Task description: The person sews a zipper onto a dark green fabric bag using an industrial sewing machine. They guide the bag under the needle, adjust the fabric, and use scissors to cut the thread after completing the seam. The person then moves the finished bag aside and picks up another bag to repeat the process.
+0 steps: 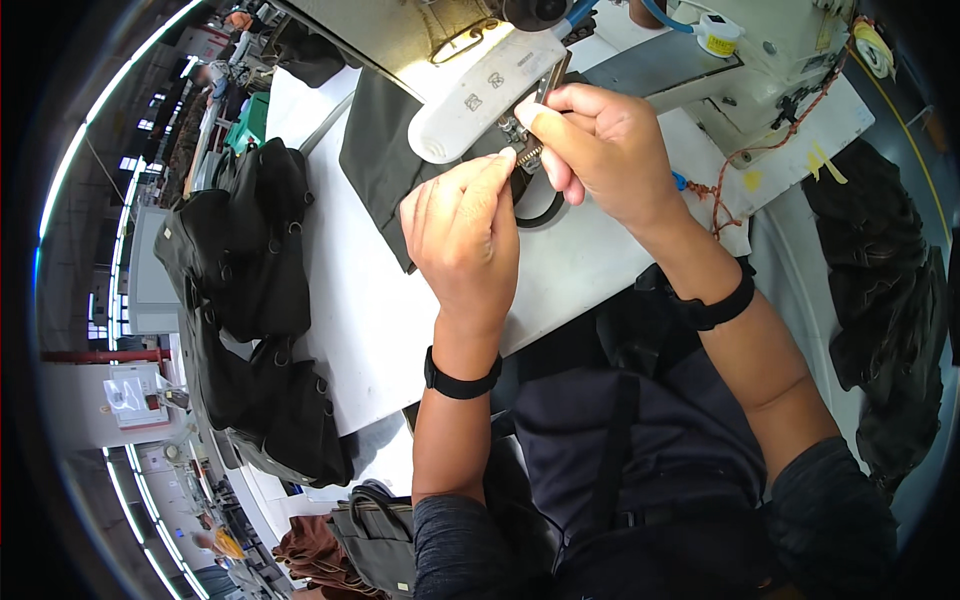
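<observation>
Both my hands meet close to the needle area of an industrial sewing machine, below its white rounded cover. My left hand is closed, its fingertips pinching the end of a short strip with brass-coloured teeth, which looks like a zipper. With thumb and forefinger pressed together, my right hand pinches beside an upright metal part of the machine; what lies in those fingers is hidden. Dark fabric spreads flat under the machine head, left of my left hand. A black curved strap pokes out below my fingers.
Black bags are heaped along the left of the white table. An orange cord hangs at the machine's right. Dark pieces hang at far right. Lower left holds a dark handbag and brown material.
</observation>
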Tool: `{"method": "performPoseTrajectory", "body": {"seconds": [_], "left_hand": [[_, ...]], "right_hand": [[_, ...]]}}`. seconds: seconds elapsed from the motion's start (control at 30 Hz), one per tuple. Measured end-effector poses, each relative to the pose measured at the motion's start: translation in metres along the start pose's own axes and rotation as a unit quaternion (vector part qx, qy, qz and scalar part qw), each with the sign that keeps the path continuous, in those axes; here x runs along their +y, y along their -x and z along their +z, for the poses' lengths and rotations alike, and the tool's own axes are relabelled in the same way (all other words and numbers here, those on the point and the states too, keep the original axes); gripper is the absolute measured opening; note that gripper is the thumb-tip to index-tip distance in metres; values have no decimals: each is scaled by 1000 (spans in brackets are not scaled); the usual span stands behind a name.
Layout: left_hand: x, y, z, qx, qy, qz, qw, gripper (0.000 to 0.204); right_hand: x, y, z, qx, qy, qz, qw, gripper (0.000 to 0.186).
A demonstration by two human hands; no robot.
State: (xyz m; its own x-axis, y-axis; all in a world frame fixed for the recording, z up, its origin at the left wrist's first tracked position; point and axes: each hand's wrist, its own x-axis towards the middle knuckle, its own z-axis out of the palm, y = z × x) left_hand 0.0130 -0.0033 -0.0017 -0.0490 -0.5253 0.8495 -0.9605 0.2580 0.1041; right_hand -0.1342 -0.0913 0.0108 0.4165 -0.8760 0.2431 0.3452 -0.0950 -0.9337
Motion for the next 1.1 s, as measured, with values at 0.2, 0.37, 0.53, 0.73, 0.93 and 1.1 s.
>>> {"method": "performPoseTrajectory", "body": {"seconds": [0.2,0.37,0.53,0.73,0.93,1.1], "left_hand": [[0,1,2,7,9,-16,1000,24],[2,-2,5,6,7,-26,1000,21],[1,-2,6,12,7,-25,1000,21],[4,-1,6,13,-3,-32,999,19],[4,-2,9,21,-3,-30,999,17],[4,0,8,27,-7,-33,999,17]], "right_hand": [[-2,0,1,2,23,2,1000,22],[-1,-1,1,5,26,-1,1000,22],[-2,0,1,4,30,1,1000,23],[-3,0,2,5,32,2,999,23],[-1,-2,3,8,20,1,1000,22],[0,-2,5,17,14,13,1000,21]]}}
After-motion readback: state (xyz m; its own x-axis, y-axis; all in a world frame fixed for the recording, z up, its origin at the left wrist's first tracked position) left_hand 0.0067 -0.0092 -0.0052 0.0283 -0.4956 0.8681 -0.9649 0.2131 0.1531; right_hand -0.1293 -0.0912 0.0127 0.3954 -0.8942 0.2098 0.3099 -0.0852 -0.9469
